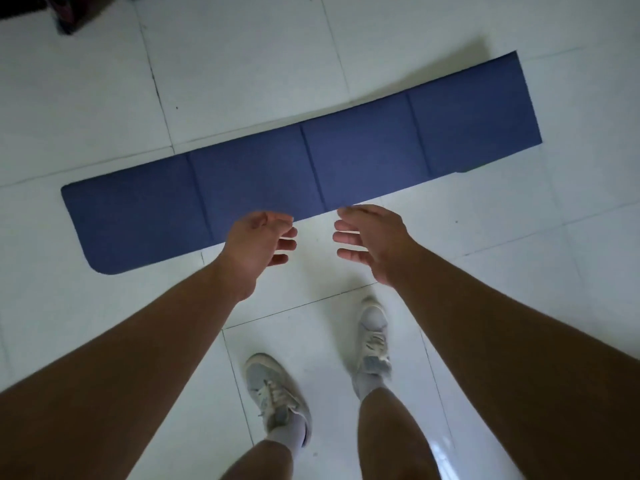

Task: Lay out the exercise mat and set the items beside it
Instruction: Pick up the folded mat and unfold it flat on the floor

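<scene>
A long blue exercise mat [298,168] lies on the white tiled floor as a narrow strip with crease lines across it, running from lower left to upper right. Both hands hover over its near edge around the middle. My left hand [258,242] has its fingers spread and holds nothing. Facing it, palm inward, my right hand [372,239] is also empty with its fingers apart. A gap of floor shows between the two hands. No other task items are in view.
My two feet in pale sneakers [277,393] stand on the tiles just below the mat. A dark object [65,12] sits at the top left corner. White tiled floor [242,64] stretches beyond the mat.
</scene>
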